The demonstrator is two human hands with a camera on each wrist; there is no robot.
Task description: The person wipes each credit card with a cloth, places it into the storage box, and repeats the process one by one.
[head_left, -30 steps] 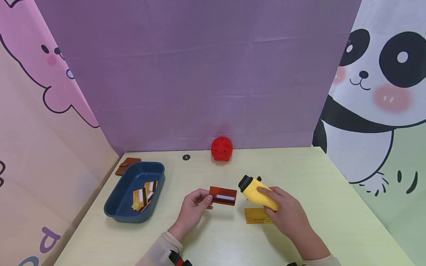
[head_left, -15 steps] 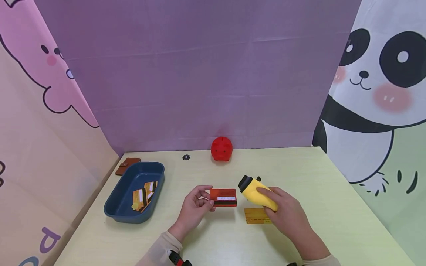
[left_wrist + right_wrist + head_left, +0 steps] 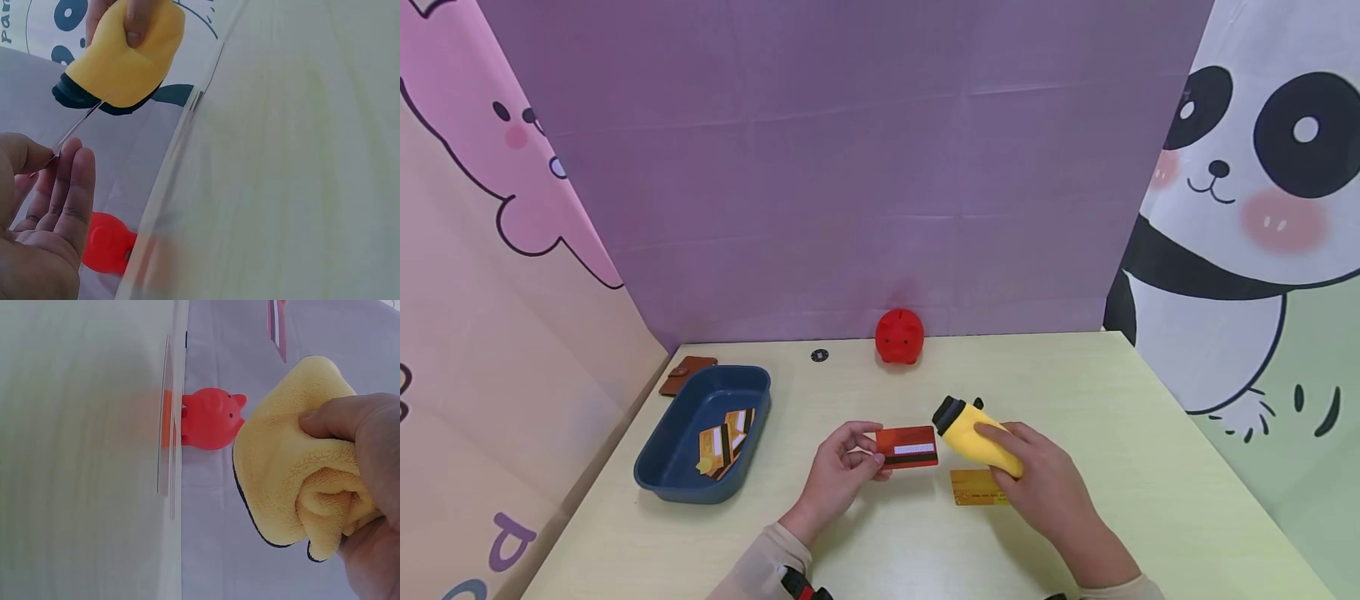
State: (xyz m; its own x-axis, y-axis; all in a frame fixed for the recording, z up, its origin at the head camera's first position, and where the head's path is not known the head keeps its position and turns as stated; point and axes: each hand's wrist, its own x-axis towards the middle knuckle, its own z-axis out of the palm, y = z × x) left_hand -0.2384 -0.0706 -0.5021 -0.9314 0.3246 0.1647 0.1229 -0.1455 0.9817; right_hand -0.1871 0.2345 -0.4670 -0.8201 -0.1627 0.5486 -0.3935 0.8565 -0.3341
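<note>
My left hand (image 3: 842, 467) pinches a red bank card (image 3: 907, 447) by its left edge, its striped side facing me. The card shows edge-on in the left wrist view, its tip overlapping the cloth. My right hand (image 3: 1037, 487) grips a folded yellow cloth (image 3: 281, 456) with dark edging. In the head view the cloth's dark-edged end is right at the card's upper right corner. Below the cloth a gold card (image 3: 977, 487) lies on the table, partly hidden by the right hand.
At the left stands a blue basin (image 3: 655, 479) holding several gold cards (image 3: 715, 446). Behind it lies a brown wallet (image 3: 687, 372). A red piggy bank (image 3: 899, 337) and a small black disc (image 3: 820, 355) are near the table's back edge.
The red card has tipped from a downward slant to nearly level and shifted slightly right. The right hand and cloth have edged left, closing the gap to the card.
</note>
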